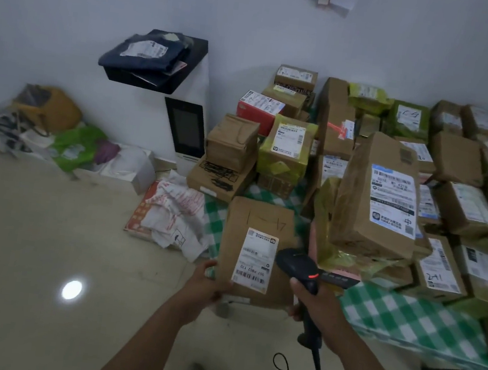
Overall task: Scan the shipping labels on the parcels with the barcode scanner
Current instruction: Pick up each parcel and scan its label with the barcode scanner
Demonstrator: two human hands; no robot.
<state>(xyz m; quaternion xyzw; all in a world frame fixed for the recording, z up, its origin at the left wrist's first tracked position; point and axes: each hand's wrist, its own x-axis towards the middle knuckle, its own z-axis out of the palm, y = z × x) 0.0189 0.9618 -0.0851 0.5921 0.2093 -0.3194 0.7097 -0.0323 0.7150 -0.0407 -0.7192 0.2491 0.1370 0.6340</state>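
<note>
Left hand (pixel 207 285) grips the parcel (pixel 256 248) by its lower edge, label (pixel 256 259) facing up; right hand (pixel 313 309) clutches the scanner (pixel 297 266), nose just beside the label, over the floor (pixel 43 236).

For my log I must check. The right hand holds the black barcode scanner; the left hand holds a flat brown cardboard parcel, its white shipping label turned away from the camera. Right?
One detail is wrong: the head view shows the white shipping label facing the camera, barcode visible. The right hand does hold the black barcode scanner, the left hand the flat brown cardboard parcel.
</note>
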